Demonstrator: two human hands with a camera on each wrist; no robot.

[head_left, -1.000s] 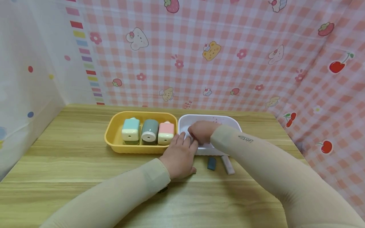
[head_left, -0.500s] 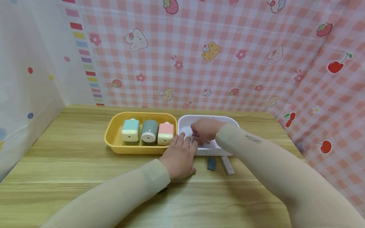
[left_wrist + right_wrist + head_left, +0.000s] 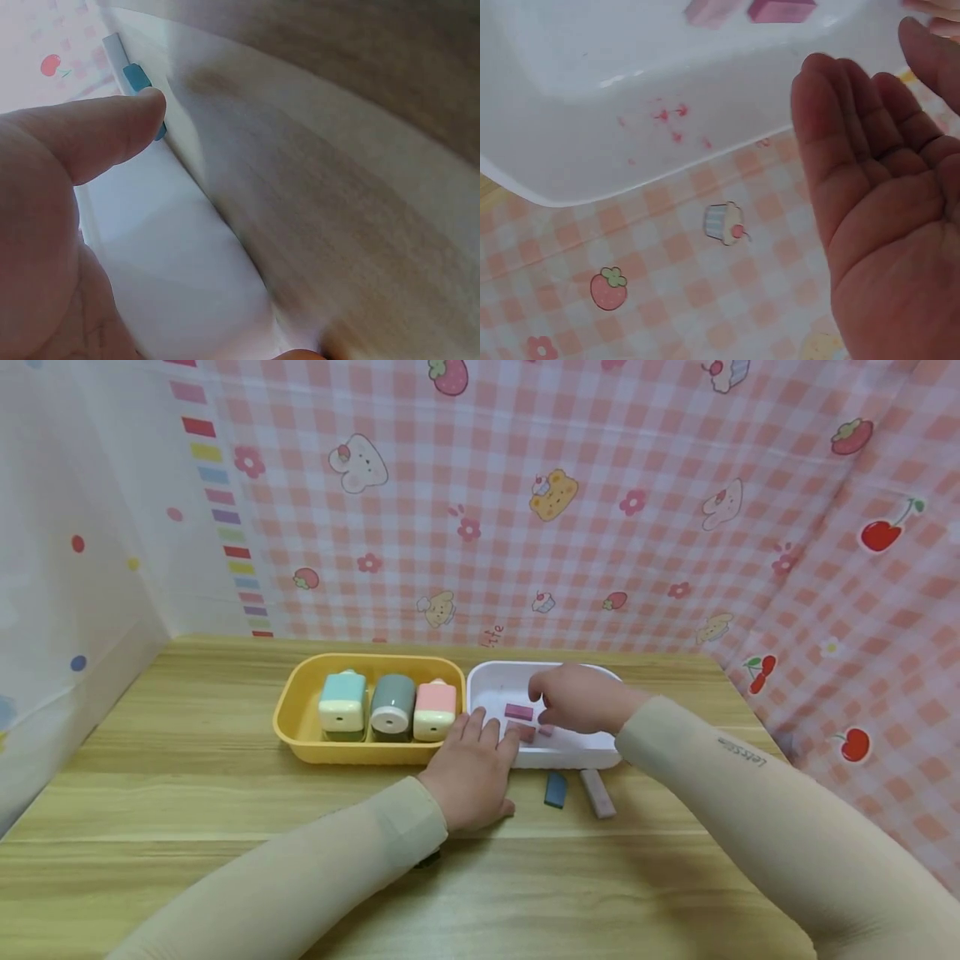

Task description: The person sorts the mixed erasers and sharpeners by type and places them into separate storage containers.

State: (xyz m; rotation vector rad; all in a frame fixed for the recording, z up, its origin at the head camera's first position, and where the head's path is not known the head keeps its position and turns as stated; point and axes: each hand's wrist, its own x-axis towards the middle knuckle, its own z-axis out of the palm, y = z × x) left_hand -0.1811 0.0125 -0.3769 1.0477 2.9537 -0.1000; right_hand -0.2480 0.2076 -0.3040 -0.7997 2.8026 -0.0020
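Observation:
My left hand [image 3: 472,772] lies with straight fingers against the near edges of the yellow tray [image 3: 296,739] and the white tray [image 3: 555,758], where the two meet. Over the white tray hovers my right hand [image 3: 581,697]. In the right wrist view that hand [image 3: 885,172] has extended fingers, the thumb apart and nothing held. Inside the white tray lie a magenta block [image 3: 519,712], a reddish-pink block [image 3: 521,732] partly behind my left fingertips, and a small pink piece [image 3: 546,730] beside my right fingers.
A blue block [image 3: 556,791] and a pale pinkish block [image 3: 597,793] lie on the wooden table [image 3: 525,893], before the white tray. The yellow tray holds turquoise [image 3: 342,702], grey [image 3: 393,702] and pink [image 3: 435,710] pieces with small front holes. A dark object [image 3: 429,860] shows beside my left sleeve.
My right hand has moved right and lifted slightly, its fingers loosening, and the pink blocks in the white tray have come into sight. My left hand has stayed put.

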